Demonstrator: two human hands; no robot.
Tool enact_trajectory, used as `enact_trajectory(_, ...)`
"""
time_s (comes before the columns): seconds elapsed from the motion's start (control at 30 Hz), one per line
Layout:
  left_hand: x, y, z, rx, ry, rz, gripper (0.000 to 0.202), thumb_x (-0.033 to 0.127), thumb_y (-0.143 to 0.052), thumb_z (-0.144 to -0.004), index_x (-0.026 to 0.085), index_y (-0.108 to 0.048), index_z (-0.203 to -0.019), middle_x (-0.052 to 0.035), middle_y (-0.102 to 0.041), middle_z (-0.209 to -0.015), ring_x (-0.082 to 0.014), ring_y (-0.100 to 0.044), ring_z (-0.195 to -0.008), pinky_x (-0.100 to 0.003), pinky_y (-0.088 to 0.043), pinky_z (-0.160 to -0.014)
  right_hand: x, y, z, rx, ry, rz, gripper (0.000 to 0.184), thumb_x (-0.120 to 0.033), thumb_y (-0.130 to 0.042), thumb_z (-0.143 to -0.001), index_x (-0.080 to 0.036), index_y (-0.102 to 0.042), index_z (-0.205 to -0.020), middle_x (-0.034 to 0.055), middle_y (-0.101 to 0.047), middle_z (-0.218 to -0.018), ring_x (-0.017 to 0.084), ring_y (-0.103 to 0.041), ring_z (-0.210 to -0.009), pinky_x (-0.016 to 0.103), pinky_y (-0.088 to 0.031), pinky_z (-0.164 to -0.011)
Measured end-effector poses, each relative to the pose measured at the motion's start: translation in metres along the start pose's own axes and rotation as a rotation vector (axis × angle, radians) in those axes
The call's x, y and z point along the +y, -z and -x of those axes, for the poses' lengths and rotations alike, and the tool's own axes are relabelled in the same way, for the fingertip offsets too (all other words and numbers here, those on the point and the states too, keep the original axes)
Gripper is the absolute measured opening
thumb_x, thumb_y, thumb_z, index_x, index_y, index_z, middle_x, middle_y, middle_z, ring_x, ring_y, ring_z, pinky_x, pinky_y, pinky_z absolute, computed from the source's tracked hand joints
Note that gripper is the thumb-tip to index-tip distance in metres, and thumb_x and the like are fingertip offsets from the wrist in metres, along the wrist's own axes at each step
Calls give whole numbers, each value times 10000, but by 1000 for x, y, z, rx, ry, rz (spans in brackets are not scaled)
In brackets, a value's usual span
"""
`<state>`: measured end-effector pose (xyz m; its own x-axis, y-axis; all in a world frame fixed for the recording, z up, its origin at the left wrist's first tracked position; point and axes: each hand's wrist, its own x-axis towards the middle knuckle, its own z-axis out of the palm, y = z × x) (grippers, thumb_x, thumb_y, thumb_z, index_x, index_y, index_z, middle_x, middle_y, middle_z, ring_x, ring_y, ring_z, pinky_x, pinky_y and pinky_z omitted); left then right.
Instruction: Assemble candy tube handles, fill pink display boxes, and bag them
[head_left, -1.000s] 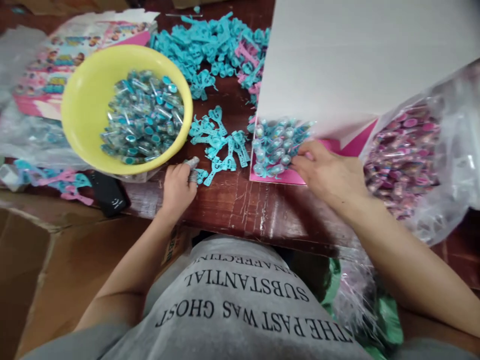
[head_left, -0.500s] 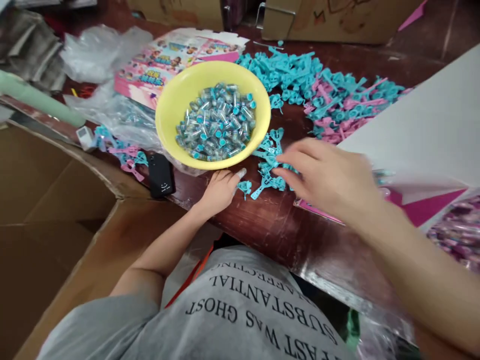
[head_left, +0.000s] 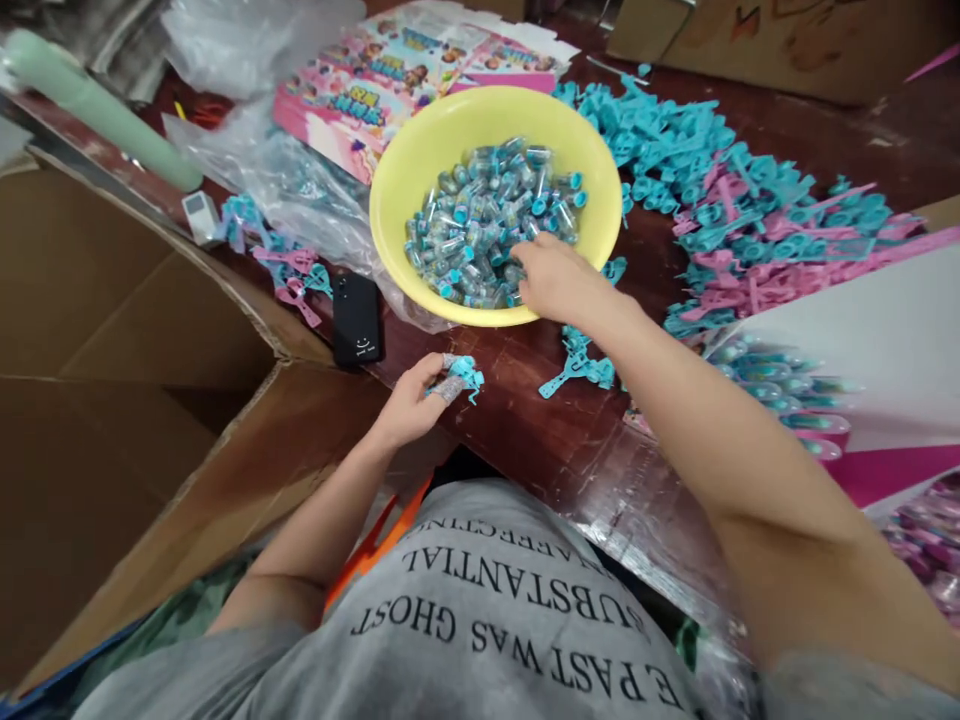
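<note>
My left hand (head_left: 415,398) rests at the near table edge, fingers pinched on a small teal plastic piece (head_left: 463,373). My right hand (head_left: 553,279) reaches into the yellow bowl (head_left: 409,190), its fingers curled down among the small clear tubes with teal caps (head_left: 487,220); I cannot make out what they grip. A few loose teal plastic pieces (head_left: 581,365) lie on the dark wooden table (head_left: 525,420) under my right forearm.
A big heap of teal and pink plastic pieces (head_left: 720,210) covers the far right. A white and pink card (head_left: 862,350) shelters assembled tubes (head_left: 772,385) at right. A black phone (head_left: 355,318), clear bags (head_left: 292,190), printed sheets (head_left: 397,70) and an open cardboard box (head_left: 127,400) lie left.
My right hand left the tubes under the card, swept left over the loose teal pieces and now dips into the yellow bowl. My left hand picked up a teal piece.
</note>
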<state>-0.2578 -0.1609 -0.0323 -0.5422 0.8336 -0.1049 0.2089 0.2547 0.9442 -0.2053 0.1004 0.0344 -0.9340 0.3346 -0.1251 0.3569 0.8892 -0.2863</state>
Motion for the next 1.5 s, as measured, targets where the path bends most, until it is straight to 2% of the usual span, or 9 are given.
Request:
enact_trajectory(0.13, 10, 3, -8, -67, 20, 96, 302, 487, -652, -1006, 239, -781, -1121, -48, -749, -943, -157, -635, -737, -290, -523, -647, -2, 3, 69, 189, 153, -299, 489, -282, -488, -1036, -222, -535, -1518, 156, -658, -1293, 298, -678, -1118, 468, -581, -947)
enact_trajectory(0.3, 21, -1, -20, -111, -145, 96, 181, 380, -706, -994, 242, -815, -1039, -16, -741, -874, -142, -640, -762, -284, -539, -748, -12, -8, 113, 148, 253, -651, 207, -341, -621, -1022, -215, -636, -1185, 68, -724, -1071, 200, -701, -926, 358, -590, -851)
enact_trajectory(0.57, 31, 5, -30, -152, -449, -52, 186, 206, -676, -1002, 235, -826, -1107, -49, -792, -1039, -160, -734, -953, -276, -587, -867, -9, -10, 119, 149, 382, -362, 271, -306, -496, -1101, -211, -685, -1270, 103, -753, -1208, 221, -724, -1084, 372, -606, -927)
enact_trajectory(0.7, 26, 2, -22, -33, -543, -210, 245, 127, -620, -985, 214, -800, -1126, -54, -778, -1067, -159, -732, -964, -276, -600, -855, -21, -13, 119, 110, 259, -358, 345, -395, -475, -1102, -175, -713, -1219, 120, -779, -1133, 219, -740, -983, 353, -592, -835)
enact_trajectory(0.87, 12, 4, -9, 87, -693, -452, 333, 85, -576, -943, 193, -764, -1195, -78, -775, -1151, -188, -738, -1006, -292, -603, -850, -32, -9, 106, -278, -111, -625, 647, -632, -354, -1094, -179, -692, -778, -3, -654, -584, 99, -563, -427, 280, -464, -569)
enact_trajectory(0.93, 7, 9, -5, 82, -631, -444, 277, 137, -592, -960, 197, -767, -1166, -80, -768, -1144, -191, -731, -993, -294, -595, -840, -34, -2, 93, -320, -125, -605, 681, -670, -363, -1079, -181, -698, -744, 9, -671, -605, 100, -556, -432, 288, -455, -582)
enact_trajectory(1.1, 0, 13, 3, 84, -158, -64, 299, 414, -562, -1064, 192, -735, -961, -40, -690, -828, -159, -626, -759, -285, -524, -723, -52, 5, 29, 87, -65, -343, 495, -578, -467, -1080, -199, -782, -1038, 82, -792, -942, 221, -710, -860, 338, -484, -763)
enact_trajectory(1.3, 0, -10, 8, 66, 151, 289, 447, 586, -831, -851, 189, -740, -1036, -32, -741, -884, -144, -621, -756, -273, -518, -759, -91, -7, -52, -72, 43, -154, 348, -89, -556, -945, -67, -765, -1223, 224, -765, -1197, 311, -713, -1099, 412, -538, -896)
enact_trajectory(1.5, 11, -20, 8, 75, 230, 385, 393, 511, -903, -791, 188, -768, -970, -22, -755, -893, -128, -628, -772, -249, -515, -762, -56, 7, -4, 63, 147, -262, 526, -103, -604, -898, -136, -674, -1418, 143, -757, -1191, 277, -693, -1087, 412, -532, -968)
